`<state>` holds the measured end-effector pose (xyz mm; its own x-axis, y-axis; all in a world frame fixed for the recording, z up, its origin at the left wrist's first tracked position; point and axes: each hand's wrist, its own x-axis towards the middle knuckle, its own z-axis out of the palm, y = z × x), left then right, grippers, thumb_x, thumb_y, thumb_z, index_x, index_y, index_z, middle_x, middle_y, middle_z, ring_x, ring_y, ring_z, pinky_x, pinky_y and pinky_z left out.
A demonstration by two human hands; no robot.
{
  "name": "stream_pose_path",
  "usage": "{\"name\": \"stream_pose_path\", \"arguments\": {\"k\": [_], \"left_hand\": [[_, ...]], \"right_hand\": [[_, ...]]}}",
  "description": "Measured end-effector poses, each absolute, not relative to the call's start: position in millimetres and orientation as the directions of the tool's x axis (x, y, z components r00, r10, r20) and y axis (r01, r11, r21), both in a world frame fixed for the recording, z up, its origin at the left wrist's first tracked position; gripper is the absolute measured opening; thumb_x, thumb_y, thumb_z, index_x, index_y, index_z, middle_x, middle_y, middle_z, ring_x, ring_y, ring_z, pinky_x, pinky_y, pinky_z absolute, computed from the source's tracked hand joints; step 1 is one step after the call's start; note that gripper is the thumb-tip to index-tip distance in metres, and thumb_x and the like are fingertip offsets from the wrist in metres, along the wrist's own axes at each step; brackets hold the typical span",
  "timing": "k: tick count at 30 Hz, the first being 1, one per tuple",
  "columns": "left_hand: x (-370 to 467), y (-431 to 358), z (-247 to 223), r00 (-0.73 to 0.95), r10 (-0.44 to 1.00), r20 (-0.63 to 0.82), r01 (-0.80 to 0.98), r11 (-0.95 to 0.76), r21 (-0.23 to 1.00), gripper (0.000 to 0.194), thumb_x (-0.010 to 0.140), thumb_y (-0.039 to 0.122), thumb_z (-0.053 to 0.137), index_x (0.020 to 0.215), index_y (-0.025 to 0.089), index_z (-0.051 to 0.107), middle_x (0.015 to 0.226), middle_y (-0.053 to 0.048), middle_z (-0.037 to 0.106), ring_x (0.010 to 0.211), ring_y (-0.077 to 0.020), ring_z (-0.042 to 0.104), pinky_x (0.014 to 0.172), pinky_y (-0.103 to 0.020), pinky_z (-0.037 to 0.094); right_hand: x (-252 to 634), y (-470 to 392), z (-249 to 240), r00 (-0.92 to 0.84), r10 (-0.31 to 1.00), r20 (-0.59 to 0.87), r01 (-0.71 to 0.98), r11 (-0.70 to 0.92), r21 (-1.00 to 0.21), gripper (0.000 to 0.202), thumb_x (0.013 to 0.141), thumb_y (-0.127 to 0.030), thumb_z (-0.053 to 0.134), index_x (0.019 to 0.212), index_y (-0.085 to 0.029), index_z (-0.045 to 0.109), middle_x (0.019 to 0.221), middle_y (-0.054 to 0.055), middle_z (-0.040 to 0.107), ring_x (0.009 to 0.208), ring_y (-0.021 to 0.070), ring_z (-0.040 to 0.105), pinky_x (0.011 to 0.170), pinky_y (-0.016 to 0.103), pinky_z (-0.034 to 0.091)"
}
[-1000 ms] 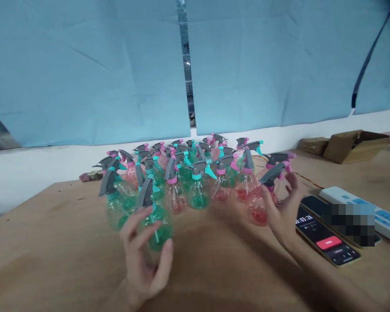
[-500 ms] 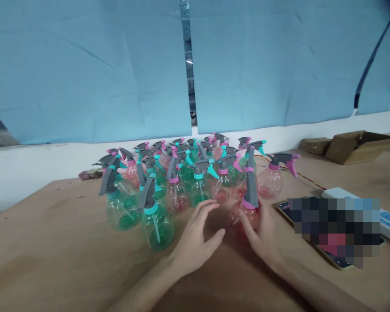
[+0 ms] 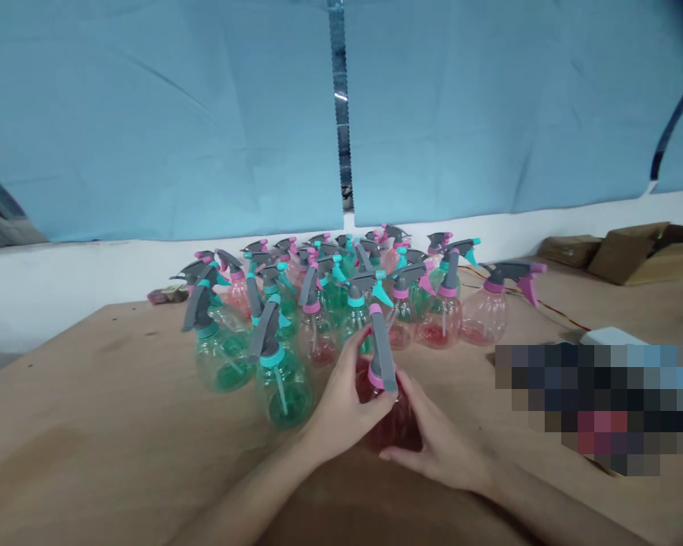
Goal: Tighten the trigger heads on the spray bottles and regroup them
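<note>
At six o'clock of the cluster, your left hand [image 3: 347, 409] and right hand [image 3: 441, 440] cup the red bottle [image 3: 390, 425] between them!

A cardboard box [image 3: 637, 258] sits near the white power strip [image 3: 609, 339] on the wooden table [image 3: 119, 394].

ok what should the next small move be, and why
Probably ease the red bottle toward the front green bottle: the left hand and right hand are both around it, and only the left hand seems to come between the two bottles.
</note>
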<state>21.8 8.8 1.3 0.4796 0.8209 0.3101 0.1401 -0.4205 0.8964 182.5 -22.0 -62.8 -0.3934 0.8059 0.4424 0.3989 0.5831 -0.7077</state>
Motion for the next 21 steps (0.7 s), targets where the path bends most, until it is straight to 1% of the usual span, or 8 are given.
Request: {"name": "stream_pose_path", "arguments": {"k": [2, 5, 9, 11, 14, 17, 19, 21], "left_hand": [[22, 10, 0, 0.465, 0.829, 0.311, 0.099, -0.398, 0.912, 0.066, 0.075, 0.015, 0.058, 0.131, 0.025, 0.025, 0.128, -0.01, 0.043, 0.112, -0.0221, 0.048, 0.093, -0.038, 0.044], [23, 11, -1, 0.421, 0.858, 0.293, 0.111, -0.37, 0.922, 0.068, 0.072, 0.019, 0.063, 0.129, 0.023, 0.026, 0.122, -0.01, 0.046, 0.105, -0.0214, 0.052, 0.089, -0.037, 0.045], [25, 11, 0, 0.386, 0.88, 0.277, 0.164, -0.361, 0.918, 0.066, 0.071, 0.022, 0.065, 0.126, 0.02, 0.03, 0.097, -0.005, 0.056, 0.09, -0.0192, 0.057, 0.084, -0.037, 0.046], [25, 10, 2, 0.388, 0.874, 0.293, 0.166, -0.379, 0.91, 0.059, 0.071, 0.019, 0.061, 0.124, 0.019, 0.034, 0.088, -0.003, 0.058, 0.085, -0.0181, 0.058, 0.083, -0.037, 0.046], [23, 10, 3, 0.374, 0.878, 0.3, 0.124, -0.367, 0.922, 0.048, 0.069, 0.015, 0.058, 0.115, 0.018, 0.044, 0.088, -0.004, 0.06, 0.082, -0.0179, 0.059, 0.082, -0.035, 0.046], [19, 13, -1, 0.355, 0.91, 0.215, 0.021, -0.238, 0.971, 0.031, 0.067, 0.017, 0.058, 0.099, 0.016, 0.055, 0.092, -0.007, 0.063, 0.087, -0.0205, 0.06, 0.084, -0.035, 0.045], [16, 17, -5, 0.361, 0.919, 0.159, -0.078, -0.141, 0.987, 0.019, 0.068, 0.02, 0.058, 0.086, 0.015, 0.06, 0.09, -0.007, 0.065, 0.09, -0.0224, 0.06, 0.086, -0.036, 0.044], [13, 21, -9, 0.381, 0.915, 0.135, -0.173, -0.073, 0.982, 0.013, 0.069, 0.021, 0.058, 0.079, 0.014, 0.061, 0.084, -0.007, 0.067, 0.089, -0.0228, 0.061, 0.087, -0.037, 0.044]], "right_hand": [[182, -22, -65, -0.394, 0.812, 0.43, 0.407, 0.574, -0.711, 0.093, 0.072, -0.03, 0.066, 0.141, -0.024, 0.004, 0.146, 0.009, 0.024, 0.131, 0.0273, 0.027, 0.107, 0.047, 0.027], [182, -22, -66, -0.392, 0.83, 0.397, 0.424, 0.546, -0.723, 0.096, 0.071, -0.03, 0.067, 0.142, -0.023, 0.003, 0.146, 0.01, 0.024, 0.132, 0.0272, 0.026, 0.108, 0.047, 0.026], [181, -23, -67, -0.435, 0.807, 0.399, 0.454, 0.58, -0.677, 0.097, 0.07, -0.029, 0.068, 0.142, -0.022, 0.003, 0.148, 0.01, 0.021, 0.134, 0.0271, 0.022, 0.109, 0.047, 0.024], [181, -23, -69, -0.461, 0.795, 0.395, 0.468, 0.596, -0.652, 0.098, 0.071, -0.029, 0.067, 0.143, -0.022, -0.001, 0.149, 0.011, 0.017, 0.135, 0.0274, 0.02, 0.108, 0.047, 0.024], [182, -23, -74, -0.497, 0.785, 0.369, 0.5, 0.607, -0.618, 0.103, 0.073, -0.033, 0.066, 0.142, -0.021, -0.009, 0.15, 0.013, 0.011, 0.135, 0.0293, 0.017, 0.107, 0.05, 0.025], [183, -24, -76, -0.496, 0.794, 0.351, 0.529, 0.597, -0.603, 0.108, 0.072, -0.035, 0.067, 0.141, -0.024, -0.015, 0.15, 0.012, 0.008, 0.135, 0.0313, 0.016, 0.106, 0.052, 0.027], [184, -24, -75, -0.481, 0.807, 0.343, 0.532, 0.579, -0.618, 0.109, 0.07, -0.036, 0.069, 0.141, -0.026, -0.013, 0.15, 0.012, 0.01, 0.135, 0.0321, 0.018, 0.105, 0.052, 0.029], [184, -25, -74, -0.468, 0.819, 0.331, 0.52, 0.559, -0.646, 0.106, 0.07, -0.037, 0.069, 0.141, -0.027, -0.009, 0.149, 0.012, 0.015, 0.133, 0.0322, 0.023, 0.103, 0.051, 0.032]]}}
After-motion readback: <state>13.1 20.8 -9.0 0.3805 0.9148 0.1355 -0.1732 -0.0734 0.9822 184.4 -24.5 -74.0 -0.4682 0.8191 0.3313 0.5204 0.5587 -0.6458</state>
